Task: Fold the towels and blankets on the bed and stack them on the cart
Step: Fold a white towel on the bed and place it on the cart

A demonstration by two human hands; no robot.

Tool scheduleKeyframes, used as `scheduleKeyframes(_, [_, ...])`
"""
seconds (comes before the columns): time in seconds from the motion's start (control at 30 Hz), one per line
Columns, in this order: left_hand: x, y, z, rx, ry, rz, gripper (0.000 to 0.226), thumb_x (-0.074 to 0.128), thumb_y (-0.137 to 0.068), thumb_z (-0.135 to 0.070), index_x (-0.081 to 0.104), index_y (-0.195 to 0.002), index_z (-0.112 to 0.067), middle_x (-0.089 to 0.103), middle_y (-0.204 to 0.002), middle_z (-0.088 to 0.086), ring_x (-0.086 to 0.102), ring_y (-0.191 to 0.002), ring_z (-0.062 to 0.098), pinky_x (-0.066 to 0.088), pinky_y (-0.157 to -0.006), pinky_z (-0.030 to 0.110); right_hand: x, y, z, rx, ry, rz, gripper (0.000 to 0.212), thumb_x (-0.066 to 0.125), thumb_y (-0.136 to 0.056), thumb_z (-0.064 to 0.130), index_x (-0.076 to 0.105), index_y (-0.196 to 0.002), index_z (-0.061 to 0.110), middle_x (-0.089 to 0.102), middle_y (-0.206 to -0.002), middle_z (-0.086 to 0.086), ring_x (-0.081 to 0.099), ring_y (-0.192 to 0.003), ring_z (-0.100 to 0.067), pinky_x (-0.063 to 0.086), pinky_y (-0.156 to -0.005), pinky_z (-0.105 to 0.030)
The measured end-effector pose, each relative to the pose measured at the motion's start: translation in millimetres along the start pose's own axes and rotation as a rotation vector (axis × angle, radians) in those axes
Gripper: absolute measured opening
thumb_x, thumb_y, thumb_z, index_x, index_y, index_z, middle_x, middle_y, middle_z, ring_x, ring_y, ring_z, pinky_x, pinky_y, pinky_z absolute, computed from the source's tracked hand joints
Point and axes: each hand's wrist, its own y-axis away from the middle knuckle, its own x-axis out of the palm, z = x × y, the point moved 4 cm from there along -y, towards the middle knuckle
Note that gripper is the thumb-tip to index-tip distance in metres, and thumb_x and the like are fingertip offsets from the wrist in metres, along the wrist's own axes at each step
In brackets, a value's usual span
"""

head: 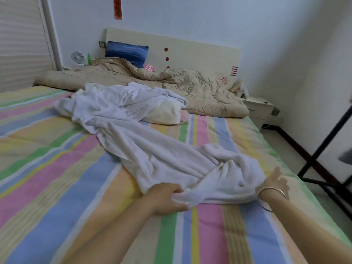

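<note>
The left hand (167,199) pinches the near edge of the white towel (152,149); the right hand (274,181) lies open-fingered beside its bunched corner. A one-sided pull could drag the tangled pile (123,100) along.

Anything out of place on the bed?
Yes: the white towel lies twisted and bunched diagonally across the striped sheet, unfolded; the left hand grips its near edge. The beige quilt is rumpled by the headboard.

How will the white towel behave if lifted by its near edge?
Probably floppy: the white towel lies in loose wrinkles, bunching where the left hand pinches it. Likely drags, as its far end runs into the heap of white linen. Looks plush, perhaps weighty.
</note>
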Motion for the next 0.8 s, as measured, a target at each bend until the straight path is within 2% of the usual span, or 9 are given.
scheduleKeyframes(0.1, [10, -6, -5, 0.035, -0.248, -0.003, 0.041, 0.062, -0.082, -0.044, 0.056, -0.121, -0.030, 0.062, -0.118, -0.005, 0.057, -0.110, 0.019, 0.045, -0.087, 0.032, 17, 9, 25, -0.488, 0.185, -0.007, 0.076, 0.056, -0.084, 0.017, 0.020, -0.151, 0.020, 0.021, -0.154, -0.016, 0.022, -0.140, -0.036, 0.027, -0.111, -0.043])
scheduleKeyframes(0.2, [6, -1, -3, 0.027, -0.313, -0.049, 0.021, 0.050, -0.089, -0.028, 0.051, -0.107, -0.019, 0.061, -0.116, 0.003, 0.056, -0.109, 0.026, 0.043, -0.080, 0.034, 42, 45, 75, -1.083, 0.245, -0.070, 0.072, 0.043, -0.071, 0.003, 0.045, -0.141, 0.018, 0.039, -0.149, -0.013, 0.029, -0.139, -0.040, 0.027, -0.113, -0.050])
scheduleKeyframes(0.27, [-3, 7, -6, 0.030, -0.363, -0.046, 0.011, 0.047, -0.089, -0.029, 0.042, -0.094, -0.021, 0.061, -0.107, 0.006, 0.056, -0.098, 0.028, 0.040, -0.072, 0.034, 64, 74, 100, -1.256, 0.480, 0.087, 0.074, 0.051, -0.076, 0.001, 0.038, -0.145, 0.023, 0.029, -0.155, -0.002, 0.012, -0.147, -0.031, 0.007, -0.119, -0.048])
scheduleKeyframes(0.37, [-28, 26, -11, -0.001, -0.412, -0.054, 0.018, 0.046, -0.086, -0.033, 0.036, -0.077, -0.022, 0.053, -0.080, 0.000, 0.052, -0.081, 0.026, 0.035, -0.063, 0.033, 77, 98, 120, -1.236, 0.930, 0.180, 0.051, 0.054, -0.087, 0.021, 0.041, -0.136, 0.022, 0.052, -0.137, -0.001, 0.029, -0.141, -0.023, -0.005, -0.118, -0.049])
scheduleKeyframes(0.43, [-45, 38, -7, -0.054, -0.405, -0.028, 0.021, 0.047, -0.085, -0.034, 0.036, -0.071, -0.023, 0.047, -0.071, -0.005, 0.051, -0.077, 0.024, 0.033, -0.060, 0.032, 66, 104, 125, -1.233, 0.962, 0.159, 0.034, 0.049, -0.090, 0.034, 0.050, -0.121, 0.020, 0.065, -0.112, -0.002, 0.054, -0.118, -0.021, 0.009, -0.118, -0.043])
scheduleKeyframes(0.5, [-57, 52, 2, -0.114, -0.355, 0.032, 0.018, 0.047, -0.082, -0.039, 0.044, -0.071, -0.025, 0.054, -0.079, -0.006, 0.053, -0.080, 0.021, 0.037, -0.064, 0.031, 47, 116, 122, -1.241, 0.931, 0.168, 0.038, 0.048, -0.091, 0.047, 0.057, -0.115, 0.018, 0.066, -0.110, -0.004, 0.059, -0.109, -0.024, 0.036, -0.098, -0.034])
scheduleKeyframes(0.6, [-58, 76, 13, -0.210, -0.262, 0.169, 0.038, 0.051, -0.075, -0.050, 0.063, -0.105, -0.030, 0.061, -0.114, -0.009, 0.056, -0.105, 0.018, 0.045, -0.089, 0.031, 16, 147, 106, -1.231, 0.912, 0.177, 0.049, 0.048, -0.085, 0.064, 0.060, -0.111, 0.023, 0.066, -0.111, -0.002, 0.061, -0.104, -0.025, 0.043, -0.080, -0.032])
scheduleKeyframes(0.7, [-44, 99, 9, -0.220, -0.234, 0.336, 0.054, 0.052, -0.057, -0.056, 0.066, -0.104, -0.032, 0.065, -0.107, -0.011, 0.061, -0.100, 0.012, 0.049, -0.093, 0.033, -4, 175, 71, -1.136, 0.920, 0.316, 0.072, 0.047, -0.068, 0.083, 0.060, -0.113, 0.028, 0.065, -0.109, 0.002, 0.061, -0.101, -0.025, 0.047, -0.084, -0.033])
scheduleKeyframes(0.8, [-32, 113, -8, -0.214, -0.226, 0.506, 0.039, 0.055, -0.061, -0.049, 0.067, -0.093, -0.031, 0.065, -0.093, -0.012, 0.062, -0.092, 0.010, 0.050, -0.088, 0.031, -16, 186, 22, -0.805, 0.892, 0.677, 0.134, 0.037, -0.030, 0.105, 0.038, -0.141, 0.029, 0.054, -0.135, -0.001, 0.054, -0.119, -0.025, 0.042, -0.101, -0.041])
